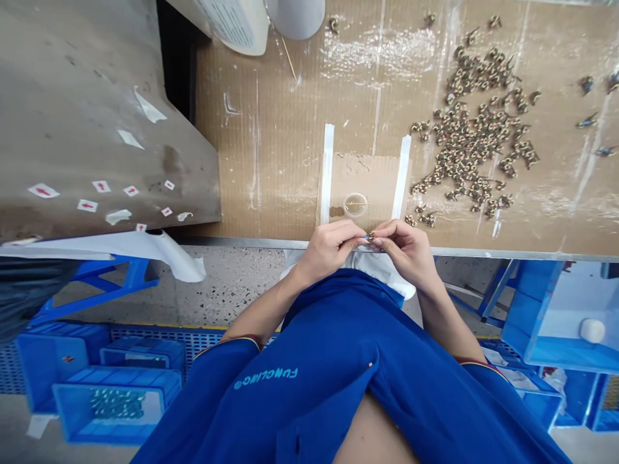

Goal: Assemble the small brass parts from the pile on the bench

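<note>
1. My left hand (333,247) pinches a small part (369,237) by the near edge of the table (280,142).
2. My right hand (405,247) pinches its other side.
3. A clear dish (355,212) sits just beyond; a heap of parts (464,145) lies rightward.

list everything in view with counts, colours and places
table: one, brown, centre and right
pile of parts: many, brass and dark, right
loose parts: at least four, bluish, far right
dish: one, clear, centre
tape strips: two, white, flanking dish
containers: two, whitish, top
stick: one, tan, beside containers
metal surface: one, grey, left
arrow stickers: seven, red, metal surface
bins: several, blue, lower corners
small part: one, bluish, near edge
shirt: one, blue, bottom
left hand, right hand: two, bare, pinching small part
</note>
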Demonstrator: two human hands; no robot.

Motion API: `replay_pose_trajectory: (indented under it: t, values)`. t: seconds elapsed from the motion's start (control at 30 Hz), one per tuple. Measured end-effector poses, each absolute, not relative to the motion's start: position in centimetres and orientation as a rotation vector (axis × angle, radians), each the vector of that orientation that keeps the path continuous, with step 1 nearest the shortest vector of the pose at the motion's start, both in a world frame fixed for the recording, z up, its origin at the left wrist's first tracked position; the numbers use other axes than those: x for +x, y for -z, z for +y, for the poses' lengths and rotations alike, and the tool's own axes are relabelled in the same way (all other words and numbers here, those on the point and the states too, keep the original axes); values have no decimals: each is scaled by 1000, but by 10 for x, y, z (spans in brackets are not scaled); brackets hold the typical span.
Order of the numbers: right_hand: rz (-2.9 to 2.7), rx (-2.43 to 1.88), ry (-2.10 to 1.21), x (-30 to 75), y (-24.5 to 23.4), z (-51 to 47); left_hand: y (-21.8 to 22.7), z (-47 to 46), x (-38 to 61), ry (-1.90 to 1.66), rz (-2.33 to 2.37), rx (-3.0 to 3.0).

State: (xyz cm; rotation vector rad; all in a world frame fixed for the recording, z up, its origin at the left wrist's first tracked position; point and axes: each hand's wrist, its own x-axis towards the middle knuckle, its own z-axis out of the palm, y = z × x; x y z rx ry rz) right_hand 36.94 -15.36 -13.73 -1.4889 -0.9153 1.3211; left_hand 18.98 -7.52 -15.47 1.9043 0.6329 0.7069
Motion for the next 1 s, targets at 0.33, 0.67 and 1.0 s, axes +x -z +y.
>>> replay_pose_trajectory:
  t: [0.33, 0.67, 1.0]
  values:
    - [-1098, -1495, -1381, 375, 137, -149, 159, -70, 190, -646, 601, 1971]
    - [-1189, -1537, -1331, 374, 136, -149, 160, -70, 189, -636, 600, 1973]
    - [-1000, -1441, -1346, 374, 139, -149, 152, -69, 190, -650, 620, 1868]
